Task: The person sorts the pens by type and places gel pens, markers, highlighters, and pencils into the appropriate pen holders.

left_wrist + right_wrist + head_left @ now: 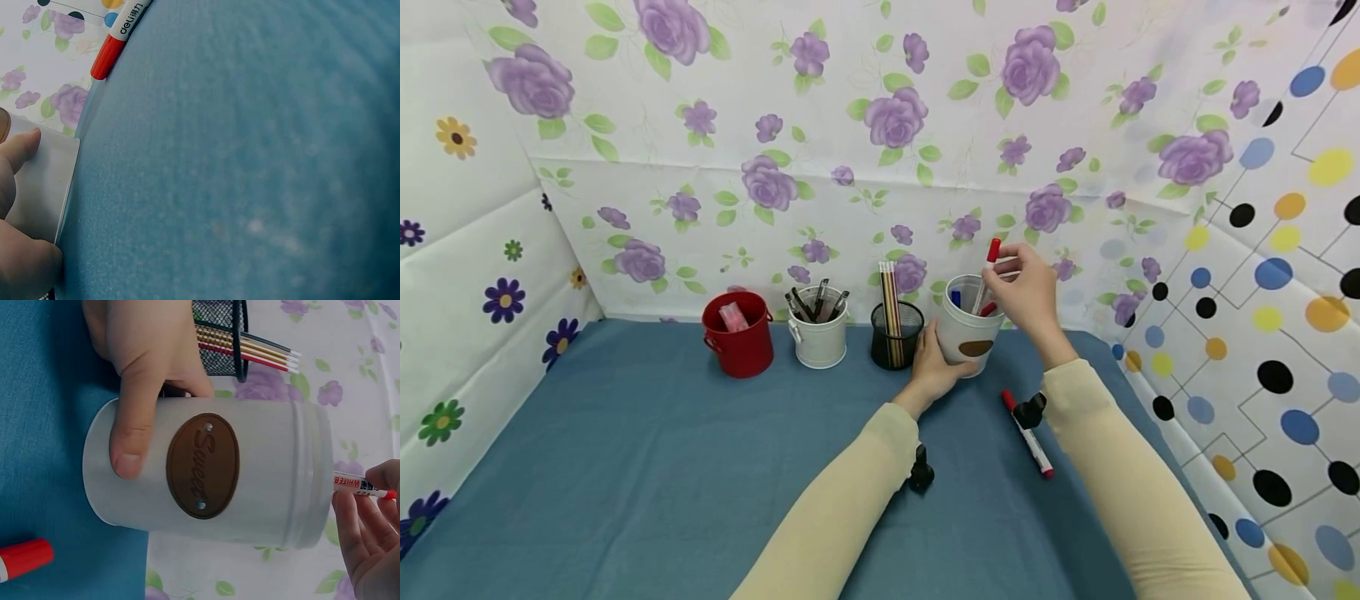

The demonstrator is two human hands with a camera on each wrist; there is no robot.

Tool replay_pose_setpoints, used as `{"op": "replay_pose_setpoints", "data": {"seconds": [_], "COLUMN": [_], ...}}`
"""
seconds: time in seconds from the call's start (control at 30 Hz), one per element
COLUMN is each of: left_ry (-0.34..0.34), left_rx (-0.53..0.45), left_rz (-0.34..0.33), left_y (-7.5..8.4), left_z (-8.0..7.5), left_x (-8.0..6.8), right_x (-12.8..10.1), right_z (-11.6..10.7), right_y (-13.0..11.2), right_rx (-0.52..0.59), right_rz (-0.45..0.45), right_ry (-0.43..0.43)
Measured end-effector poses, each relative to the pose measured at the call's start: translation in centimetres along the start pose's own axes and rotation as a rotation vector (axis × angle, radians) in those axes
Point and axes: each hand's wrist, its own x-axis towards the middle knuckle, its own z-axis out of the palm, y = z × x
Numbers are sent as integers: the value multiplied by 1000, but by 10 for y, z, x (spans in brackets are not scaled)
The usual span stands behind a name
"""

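A white bucket (957,332) with an oval brown "Sweet" label (203,465) stands at the back, right of centre. My left hand (934,368) grips it low down, the thumb across its front near the base. Over its rim my right hand (1026,292) pinches a whiteboard marker (994,252) with a red end uppermost; its lower part reaches into the bucket. Inside the bucket, a blue-ended marker (956,297) and a red-ended one (988,309) show. Another red-and-white marker (1033,446) lies on the blue cloth below the right hand.
Left of the bucket stand a black mesh cup (880,346) of pencils (891,304), a smaller white pail (822,346) with black pens, and a red pail (741,346) with pink items. A flowered cloth wall (820,108) rises right behind them; a dotted one (1262,317) borders the right.
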Motion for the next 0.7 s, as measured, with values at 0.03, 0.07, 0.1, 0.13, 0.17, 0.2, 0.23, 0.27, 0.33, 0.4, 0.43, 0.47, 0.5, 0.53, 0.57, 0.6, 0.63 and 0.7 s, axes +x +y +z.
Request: {"op": "replay_pose_setpoints", "data": {"seconds": [0.03,0.07,0.1,0.13,0.17,0.2,0.23,0.27,0.33,0.4,0.43,0.47,0.5,0.53,0.57,0.6,0.63,0.7], "left_ry": [0,-3,-3,-4,-4,-5,-5,-5,-6,-6,-6,-4,-3,-3,-2,-3,-3,-5], "left_rx": [0,1,3,4,5,5,8,10,13,14,14,12,13,14,15,16,18,20], "left_rz": [-1,-3,-3,-3,-3,-3,-3,-2,-1,-1,-1,0,-1,-2,-3,-5,-7,-12], "left_y": [0,1,1,1,1,1,0,0,-1,-1,-2,-2,-1,-1,-1,-1,-1,0], "left_z": [0,0,0,0,-1,-1,0,0,0,0,0,0,0,0,0,0,0,0], "left_x": [0,0,0,0,0,0,0,0,0,0,1,1,0,0,0,0,0,1], "right_x": [0,-1,-1,-1,-2,-2,-3,-3,-4,-4,-4,-4,-4,-4,-4,-5,-5,-5], "right_z": [1,2,3,4,5,6,7,8,9,11,11,12,13,13,14,14,14,15], "right_y": [1,1,2,2,3,3,4,4,5,6,6,6,7,7,7,7,8,8], "right_rx": [3,7,10,13,13,12,7,5,2,1,2,1,1,-1,-1,-4,-8,-15], "right_rz": [-2,-3,-5,-4,-4,-1,0,5,13,20,21,23,24,27,30,32,35,40], "right_ry": [-2,-5,-9,-12,-18,-24,-29,-34,-38,-38,-39,-40,-41,-42,-44,-46,-47,-51]}}
